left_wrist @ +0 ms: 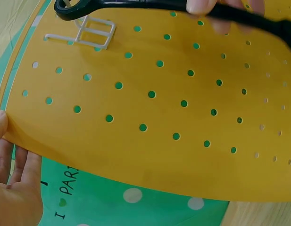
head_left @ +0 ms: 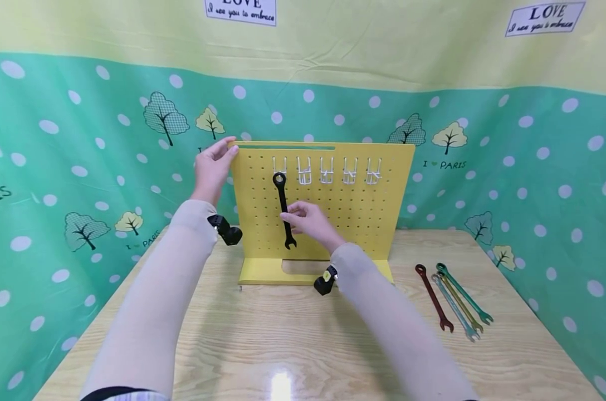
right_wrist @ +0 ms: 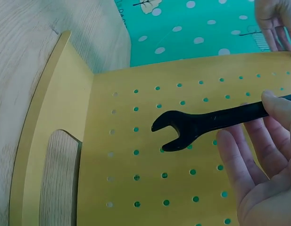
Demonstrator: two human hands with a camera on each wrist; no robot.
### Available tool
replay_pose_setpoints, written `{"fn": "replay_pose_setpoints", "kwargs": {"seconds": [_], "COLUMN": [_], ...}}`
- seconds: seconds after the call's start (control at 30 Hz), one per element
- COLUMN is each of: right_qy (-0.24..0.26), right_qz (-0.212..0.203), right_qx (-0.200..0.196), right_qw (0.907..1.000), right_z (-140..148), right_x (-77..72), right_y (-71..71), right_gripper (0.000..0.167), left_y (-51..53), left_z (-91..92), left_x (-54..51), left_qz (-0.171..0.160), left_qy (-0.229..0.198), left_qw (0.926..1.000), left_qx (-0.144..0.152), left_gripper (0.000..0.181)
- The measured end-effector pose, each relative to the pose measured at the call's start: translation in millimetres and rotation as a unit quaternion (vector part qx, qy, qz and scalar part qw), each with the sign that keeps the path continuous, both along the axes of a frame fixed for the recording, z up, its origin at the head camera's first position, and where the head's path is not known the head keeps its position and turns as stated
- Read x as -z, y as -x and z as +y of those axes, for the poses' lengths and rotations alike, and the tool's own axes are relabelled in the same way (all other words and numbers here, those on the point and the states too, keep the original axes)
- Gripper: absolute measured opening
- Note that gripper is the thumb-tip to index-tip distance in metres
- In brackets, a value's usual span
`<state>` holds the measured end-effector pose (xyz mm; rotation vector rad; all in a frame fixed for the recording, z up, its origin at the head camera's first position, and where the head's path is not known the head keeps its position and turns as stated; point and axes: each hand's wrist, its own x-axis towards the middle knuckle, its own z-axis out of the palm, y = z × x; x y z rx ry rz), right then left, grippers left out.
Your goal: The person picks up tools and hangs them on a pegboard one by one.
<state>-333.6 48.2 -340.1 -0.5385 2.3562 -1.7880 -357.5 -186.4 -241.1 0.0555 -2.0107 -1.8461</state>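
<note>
My right hand (head_left: 310, 223) pinches a black combination wrench (head_left: 284, 203) between thumb and fingers, near the middle of its shaft. The wrench stands nearly upright in front of a yellow pegboard (head_left: 323, 223), ring end up. Its open jaw (right_wrist: 180, 131) points down the board. The ring overlaps the leftmost white hook (head_left: 280, 162); whether it hangs on the hook I cannot tell. At the board's upper left corner, my left hand (head_left: 213, 167) grips the edge, thumb in front and fingers behind, as the left wrist view shows.
More white wire hooks (head_left: 349, 171) line the board's upper part. On the wooden table (head_left: 263, 340), to the right, lie several wrenches: a red one (head_left: 433, 298), a silver one (head_left: 455, 307), a gold one (head_left: 463, 305) and a green one (head_left: 464, 292). A patterned curtain (head_left: 333, 106) hangs behind.
</note>
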Motion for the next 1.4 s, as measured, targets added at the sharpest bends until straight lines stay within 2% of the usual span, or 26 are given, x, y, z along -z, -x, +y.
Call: {"fn": "replay_pose_setpoints", "kwargs": {"seconds": [0.33,0.6,0.8,0.97,1.2,1.4], "right_qy": [0.004,0.02,0.037,0.045,0.009,0.003], "right_qz": [-0.007,-0.017,-0.028,-0.022,-0.004,0.007], "right_qx": [0.015,0.018,0.018,0.01,-0.001,-0.008], "right_qw": [0.9999,0.9995,0.9988,0.9987,0.9999,0.9999], "right_z": [-16.5,-13.1,-3.6,6.2,19.8,27.8], "right_x": [0.5,1.7,0.4,1.3,-1.1,-3.6], "right_y": [9.0,9.0,4.0,-0.1,-9.3,-17.1], "right_gripper": [0.03,0.036,0.04,0.037,0.034,0.033], "left_y": [0.2,0.6,0.4,-0.7,-1.0,0.2], "left_z": [-0.8,-0.7,-0.4,-0.3,0.2,0.7], "left_x": [0.3,0.1,0.3,0.4,0.4,0.9], "left_qz": [0.01,0.006,0.008,0.008,0.006,0.004], "left_qy": [0.001,0.006,0.003,0.003,0.0,0.002], "left_qw": [0.9999,1.0,1.0,1.0,1.0,1.0], "left_qx": [0.006,0.002,0.001,0.002,0.001,-0.001], "left_gripper": [0.039,0.038,0.038,0.038,0.038,0.038]}}
